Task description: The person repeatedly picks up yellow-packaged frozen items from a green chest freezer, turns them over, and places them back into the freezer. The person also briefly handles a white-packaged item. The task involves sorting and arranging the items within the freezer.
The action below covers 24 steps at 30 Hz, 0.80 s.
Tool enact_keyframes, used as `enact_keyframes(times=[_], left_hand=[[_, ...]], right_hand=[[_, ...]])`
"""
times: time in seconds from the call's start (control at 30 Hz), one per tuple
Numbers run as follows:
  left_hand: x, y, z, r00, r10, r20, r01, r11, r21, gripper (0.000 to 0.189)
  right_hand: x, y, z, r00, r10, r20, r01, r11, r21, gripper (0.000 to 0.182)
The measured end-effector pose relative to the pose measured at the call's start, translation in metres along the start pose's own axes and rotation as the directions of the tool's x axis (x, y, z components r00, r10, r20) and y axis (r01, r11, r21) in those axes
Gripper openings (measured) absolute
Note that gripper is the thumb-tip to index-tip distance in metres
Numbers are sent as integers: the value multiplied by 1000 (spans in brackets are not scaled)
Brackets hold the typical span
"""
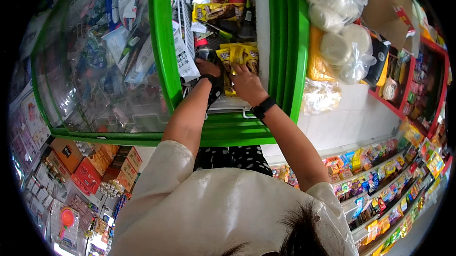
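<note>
Both of my hands reach down into the uncovered part of a chest freezer with a green frame (165, 42). My right hand (247, 81) rests with its fingers on yellow ice cream wrappers (237, 55) that stand close together; whether it grips one cannot be told. To the left, my left hand (209, 68) is bent inward near a clear plastic cup (205, 54), its fingers partly hidden, so its hold is unclear. A white printed bag (185, 58) lies beside the left wrist. Farther back, another yellow ice cream pack (219, 12) lies crosswise near a dark cone-shaped pack (247, 21).
A sliding glass lid (103, 60) covers the freezer's left part, over many packs. A white wire divider (185, 24) runs inside. Right of the freezer are plastic bags of round white containers (335, 47), and snack shelves (370, 185). Cartons (87, 176) stand lower left.
</note>
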<state>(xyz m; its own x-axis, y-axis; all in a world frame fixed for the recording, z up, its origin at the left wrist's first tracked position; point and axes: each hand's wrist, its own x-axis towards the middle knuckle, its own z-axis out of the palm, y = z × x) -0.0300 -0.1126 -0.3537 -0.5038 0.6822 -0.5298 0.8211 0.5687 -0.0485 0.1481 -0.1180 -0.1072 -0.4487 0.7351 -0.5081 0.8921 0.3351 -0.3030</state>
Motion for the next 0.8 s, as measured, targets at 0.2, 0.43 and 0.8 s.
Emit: enact_keyframes(times=[0.2,0.43,0.8], left_hand=[[-13,49,-44,993,-69,-94,37,951,-308,50],[1,6,-29,927,157,-342,-214,967,-137,47],[-27,24,-96,878,478,8,-468,857,215,48]], right_hand=[[1,9,21,998,51,30,-49,997,-60,32],[0,0,-3,999,-10,45,11,1000,-17,32],[1,5,7,997,1,80,1,1000,-19,37]])
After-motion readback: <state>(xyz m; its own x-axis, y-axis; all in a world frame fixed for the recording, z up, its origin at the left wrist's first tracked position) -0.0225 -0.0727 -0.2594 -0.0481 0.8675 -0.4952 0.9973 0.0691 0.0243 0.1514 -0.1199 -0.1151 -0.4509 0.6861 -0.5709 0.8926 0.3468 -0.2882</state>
